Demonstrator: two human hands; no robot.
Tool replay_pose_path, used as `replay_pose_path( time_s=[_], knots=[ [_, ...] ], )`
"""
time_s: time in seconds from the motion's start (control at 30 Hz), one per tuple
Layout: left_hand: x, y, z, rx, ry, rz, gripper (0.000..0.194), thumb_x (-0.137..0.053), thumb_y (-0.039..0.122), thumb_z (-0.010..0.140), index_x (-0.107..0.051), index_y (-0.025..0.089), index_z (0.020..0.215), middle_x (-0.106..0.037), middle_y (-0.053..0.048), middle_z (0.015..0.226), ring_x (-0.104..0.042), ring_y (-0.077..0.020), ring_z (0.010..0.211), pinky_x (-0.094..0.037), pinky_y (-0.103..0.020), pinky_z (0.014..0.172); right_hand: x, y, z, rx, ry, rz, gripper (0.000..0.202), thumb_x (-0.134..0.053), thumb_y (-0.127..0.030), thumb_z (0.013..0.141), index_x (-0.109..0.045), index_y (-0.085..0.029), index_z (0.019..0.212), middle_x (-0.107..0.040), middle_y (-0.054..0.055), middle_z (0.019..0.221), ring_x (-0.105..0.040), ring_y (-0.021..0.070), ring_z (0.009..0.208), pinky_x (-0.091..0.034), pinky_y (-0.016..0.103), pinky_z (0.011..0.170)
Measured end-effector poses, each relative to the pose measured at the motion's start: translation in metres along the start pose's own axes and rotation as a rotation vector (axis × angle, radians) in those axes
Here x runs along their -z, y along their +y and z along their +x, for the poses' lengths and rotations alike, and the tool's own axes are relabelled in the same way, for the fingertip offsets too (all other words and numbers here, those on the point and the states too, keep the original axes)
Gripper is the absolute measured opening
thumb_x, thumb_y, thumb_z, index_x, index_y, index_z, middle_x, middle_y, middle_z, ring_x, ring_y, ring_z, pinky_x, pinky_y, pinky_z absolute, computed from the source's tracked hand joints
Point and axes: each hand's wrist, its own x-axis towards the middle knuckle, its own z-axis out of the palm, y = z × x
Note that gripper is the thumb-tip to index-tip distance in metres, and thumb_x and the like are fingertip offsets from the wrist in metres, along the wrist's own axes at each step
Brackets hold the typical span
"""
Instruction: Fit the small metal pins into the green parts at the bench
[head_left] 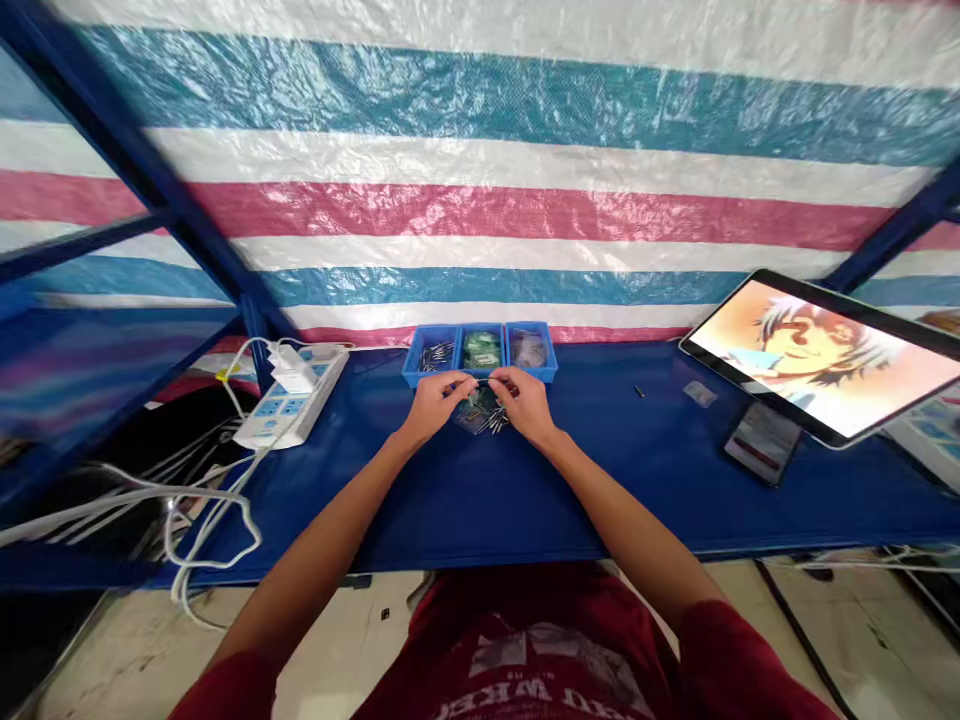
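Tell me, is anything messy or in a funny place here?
A little. One small dark piece lies off to the right, away from the loose metal pieces in front of the blue bins. White cords also look tangled at the table's left end.
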Motion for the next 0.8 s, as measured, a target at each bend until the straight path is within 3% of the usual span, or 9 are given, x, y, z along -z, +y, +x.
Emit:
replay_pose_path(
  time_s=[0.2, 0.37, 0.5, 0.63, 0.8],
  knots=[
    [-0.005, 0.004, -0.002, 0.153, 0.05, -0.215, 0.026, -0.07, 0.04, 0.074, -0.072, 0.014, 0.08, -0.069, -0.004, 0.067, -0.059, -0.0138, 0.058, -0.044, -0.022, 0.051, 0.002, 0.003, -0.003, 0.04, 0.015, -0.014, 0.026, -0.047, -0.037, 0.092, -0.064, -0.018, 0.085, -0.067, 0.006, 0.084, -0.061, 0.0161, 0.066, -0.048, 0.028, 0.063],
    [-0.016, 0.002, 0.001, 0.256, 0.158, -0.526, 0.027, -0.081, 0.031, 0.061, -0.074, 0.014, 0.08, -0.069, -0.004, 0.068, -0.06, -0.014, 0.061, -0.045, -0.024, 0.055, 0.001, 0.004, -0.004, 0.001, 0.034, 0.044, 0.029, -0.046, -0.04, 0.092, -0.064, -0.018, 0.084, -0.065, 0.004, 0.076, -0.056, 0.0131, 0.053, -0.046, 0.026, 0.055],
    [-0.025, 0.002, 0.0, 0.322, 0.17, -0.711, 0.028, -0.083, 0.028, 0.057, -0.074, 0.014, 0.079, -0.069, -0.004, 0.069, -0.06, -0.0123, 0.061, -0.045, -0.025, 0.059, 0.002, 0.003, -0.004, -0.02, 0.037, 0.074, 0.03, -0.047, -0.042, 0.092, -0.064, -0.018, 0.084, -0.064, 0.003, 0.076, -0.056, 0.0125, 0.052, -0.046, 0.026, 0.055],
    [-0.026, 0.003, 0.0, 0.321, 0.172, -0.718, 0.026, -0.082, 0.03, 0.059, -0.073, 0.014, 0.077, -0.07, -0.005, 0.074, -0.063, -0.0148, 0.069, -0.047, -0.025, 0.061, 0.001, 0.002, -0.004, -0.003, 0.032, 0.066, 0.031, -0.046, -0.041, 0.092, -0.065, -0.018, 0.084, -0.065, 0.004, 0.077, -0.056, 0.0133, 0.054, -0.046, 0.026, 0.056],
    [-0.02, 0.005, -0.001, 0.221, 0.177, -0.566, 0.024, -0.072, 0.036, 0.074, -0.066, 0.015, 0.084, -0.073, -0.009, 0.092, -0.069, -0.0221, 0.087, -0.051, -0.031, 0.074, 0.001, 0.0, -0.003, -0.038, 0.068, 0.035, 0.037, -0.04, -0.042, 0.094, -0.067, -0.018, 0.088, -0.065, 0.005, 0.075, -0.058, 0.0152, 0.059, -0.046, 0.027, 0.059]
  ],
)
